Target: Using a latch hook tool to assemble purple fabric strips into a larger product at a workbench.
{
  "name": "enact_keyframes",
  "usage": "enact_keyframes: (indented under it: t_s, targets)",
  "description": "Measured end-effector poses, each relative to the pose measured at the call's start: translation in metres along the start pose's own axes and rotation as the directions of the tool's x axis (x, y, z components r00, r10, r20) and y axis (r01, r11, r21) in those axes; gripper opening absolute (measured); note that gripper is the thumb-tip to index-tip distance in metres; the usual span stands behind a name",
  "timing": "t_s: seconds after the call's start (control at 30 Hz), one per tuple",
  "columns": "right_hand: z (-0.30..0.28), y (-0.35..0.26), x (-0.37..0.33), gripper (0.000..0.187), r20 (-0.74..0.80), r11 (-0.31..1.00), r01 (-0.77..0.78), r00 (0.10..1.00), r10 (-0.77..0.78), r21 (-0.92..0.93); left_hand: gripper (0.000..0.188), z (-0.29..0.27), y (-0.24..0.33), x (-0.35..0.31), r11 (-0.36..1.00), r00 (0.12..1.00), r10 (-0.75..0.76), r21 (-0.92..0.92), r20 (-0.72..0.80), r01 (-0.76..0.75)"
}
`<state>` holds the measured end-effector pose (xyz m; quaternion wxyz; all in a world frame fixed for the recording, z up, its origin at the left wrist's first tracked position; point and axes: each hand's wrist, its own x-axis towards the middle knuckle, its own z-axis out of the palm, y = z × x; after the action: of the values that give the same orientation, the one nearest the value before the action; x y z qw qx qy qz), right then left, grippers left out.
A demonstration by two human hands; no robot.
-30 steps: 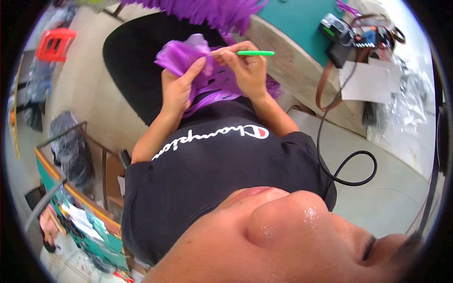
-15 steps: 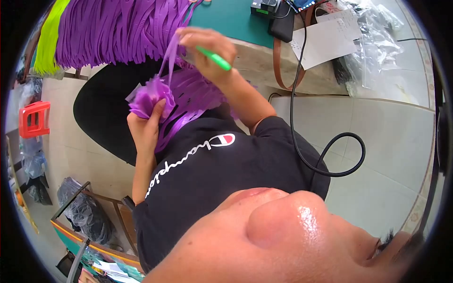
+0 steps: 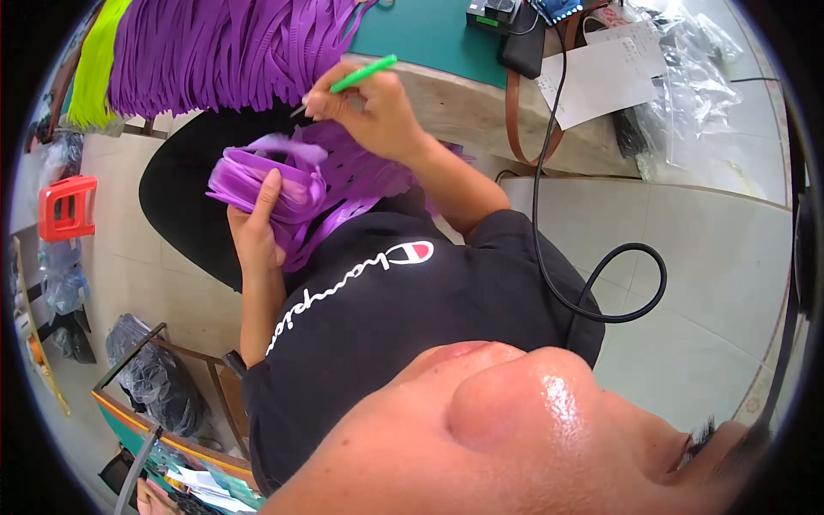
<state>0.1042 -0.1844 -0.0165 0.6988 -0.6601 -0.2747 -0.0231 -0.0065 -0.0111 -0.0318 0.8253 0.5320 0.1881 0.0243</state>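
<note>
A folded bundle of flat purple rubbery strips point(image 3: 296, 190) is in my left hand point(image 3: 253, 227), its thumb pressed across the top and fingers wrapped below. Some strip ends fan out and one curls up at the far side. My right hand point(image 3: 369, 112) grips a slim tool with a green handle point(image 3: 365, 72), its thin metal tip pointing left above the bundle. The right hand is apart from the bundle. More loose purple strips point(image 3: 365, 167) lie across my lap under the right forearm.
A thick row of purple strips point(image 3: 223, 56) hangs over the table edge, with yellow-green strips point(image 3: 93, 69) beside it. A green mat point(image 3: 429, 36), papers point(image 3: 592, 81), clear plastic point(image 3: 699, 94) and a black cable point(image 3: 539, 197) are right. A red stool point(image 3: 67, 209) stands left.
My right hand has let go of the strip it was pulling up, and the green tool has swung to point left. The bundle in my left hand has turned and shows its flat side.
</note>
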Motion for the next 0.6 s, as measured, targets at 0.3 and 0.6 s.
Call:
enact_keyframes:
  t_s: [0.3,0.6]
  targets:
    - [0.038,0.012,-0.038,0.017,0.086,0.819,0.522,0.851,-0.518,-0.237,0.014,0.008,0.009,0.002,0.986,0.987,0.102,-0.122,-0.125,-0.117]
    - [0.046,0.017,-0.039,0.020,0.121,0.754,0.597,0.799,-0.589,-0.274,0.013,0.005,0.007,0.000,0.974,0.985,0.141,-0.165,-0.104,-0.157]
